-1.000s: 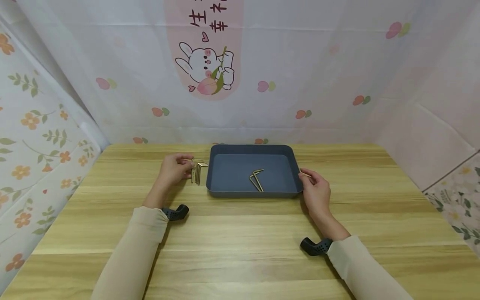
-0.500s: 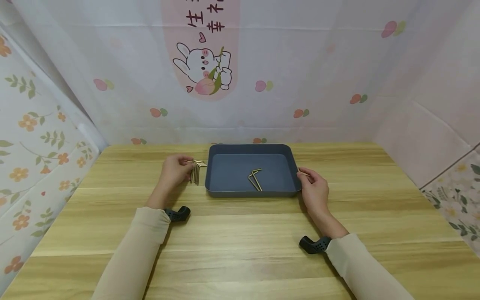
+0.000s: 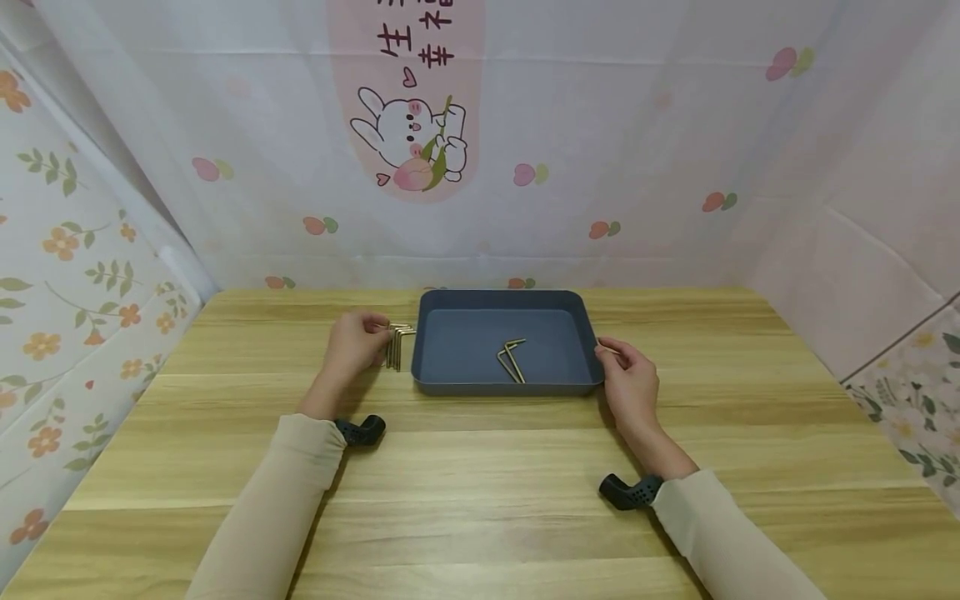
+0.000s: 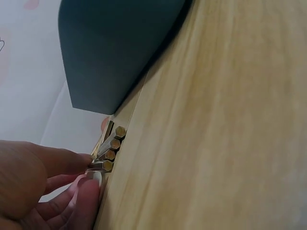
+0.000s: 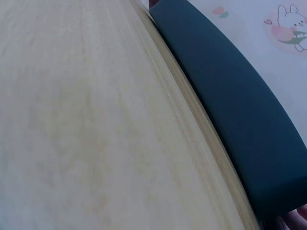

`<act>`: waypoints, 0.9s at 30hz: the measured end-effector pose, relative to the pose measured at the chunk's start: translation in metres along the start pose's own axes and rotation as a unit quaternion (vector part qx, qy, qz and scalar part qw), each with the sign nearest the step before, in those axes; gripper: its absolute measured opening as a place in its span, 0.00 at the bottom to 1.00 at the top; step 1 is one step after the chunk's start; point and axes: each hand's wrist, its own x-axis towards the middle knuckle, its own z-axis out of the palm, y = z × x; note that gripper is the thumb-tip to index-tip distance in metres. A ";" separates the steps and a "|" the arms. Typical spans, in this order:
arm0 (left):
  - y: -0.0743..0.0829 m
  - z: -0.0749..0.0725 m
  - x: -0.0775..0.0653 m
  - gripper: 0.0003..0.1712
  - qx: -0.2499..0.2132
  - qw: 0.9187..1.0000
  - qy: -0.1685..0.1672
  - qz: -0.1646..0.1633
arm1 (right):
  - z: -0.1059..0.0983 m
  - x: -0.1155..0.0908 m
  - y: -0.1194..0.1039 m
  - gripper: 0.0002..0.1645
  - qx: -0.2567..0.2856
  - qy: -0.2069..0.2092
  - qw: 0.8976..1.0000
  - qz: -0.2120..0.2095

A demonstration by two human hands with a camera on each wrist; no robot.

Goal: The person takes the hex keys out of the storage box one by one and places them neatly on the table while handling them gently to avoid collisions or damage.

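Just left of the dark grey tray, several brass-coloured hex keys lie side by side, their short arms pointing toward the tray. My left hand pinches the leftmost hex key between thumb and forefinger; its hexagonal end lines up with the others in the left wrist view. My right hand holds the tray's right side, thumb and forefinger at the rim. In the right wrist view, only a few fingertips show past the tray's corner. Inside the tray, two more hex keys lie crossed near the front wall.
A wooden table carries everything. Behind it hangs a white curtain with a rabbit print, and floral cloth borders the left side. Black wrist mounts protrude inward from both sleeves.
The left hand has shifted slightly right, bringing its hex key close against the row, narrowing the gap seen before. The right hand and tray hold their places.
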 end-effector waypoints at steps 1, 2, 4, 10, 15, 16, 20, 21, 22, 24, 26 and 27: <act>0.000 0.000 0.000 0.16 0.002 1.000 0.000 0.001 | 0.000 0.000 0.000 0.18 -0.001 0.000 1.000 0.001; 0.000 0.000 0.000 0.16 0.003 1.000 0.001 0.002 | 0.000 0.000 0.000 0.18 -0.001 -0.001 1.000 0.002; 0.000 0.001 -0.001 0.16 0.008 1.000 0.004 0.006 | 0.000 -0.001 0.000 0.18 -0.003 -0.003 1.000 0.003; 0.002 0.004 -0.002 0.17 0.022 0.999 0.020 0.009 | 0.000 0.000 0.000 0.18 -0.002 -0.003 1.000 -0.002; 0.003 0.006 -0.002 0.15 0.033 0.999 0.027 0.013 | 0.000 0.001 0.002 0.18 -0.004 0.002 1.000 -0.006; 0.003 0.006 -0.002 0.15 0.036 0.999 0.029 0.015 | 0.000 0.001 0.002 0.18 -0.004 0.002 1.000 -0.006; 0.006 0.006 -0.004 0.15 0.065 0.997 0.038 0.023 | 0.000 0.000 0.003 0.17 -0.003 0.000 1.000 -0.005; 0.007 0.006 -0.005 0.15 0.072 0.996 0.039 0.023 | 0.000 0.000 0.003 0.17 -0.002 0.001 1.000 -0.007; 0.008 0.006 -0.005 0.16 0.078 0.996 0.041 0.023 | 0.000 0.000 0.003 0.17 -0.002 0.001 1.000 -0.008; 0.011 0.005 -0.006 0.18 0.088 0.995 0.045 0.023 | 0.001 0.000 0.003 0.18 -0.002 0.002 1.000 -0.010; 0.017 0.004 -0.007 0.18 0.085 0.995 0.046 0.018 | 0.000 0.001 0.003 0.18 -0.002 0.001 1.000 -0.014; 0.020 0.004 -0.008 0.19 0.082 0.995 0.046 0.018 | 0.000 0.001 0.003 0.18 -0.004 0.001 1.000 -0.015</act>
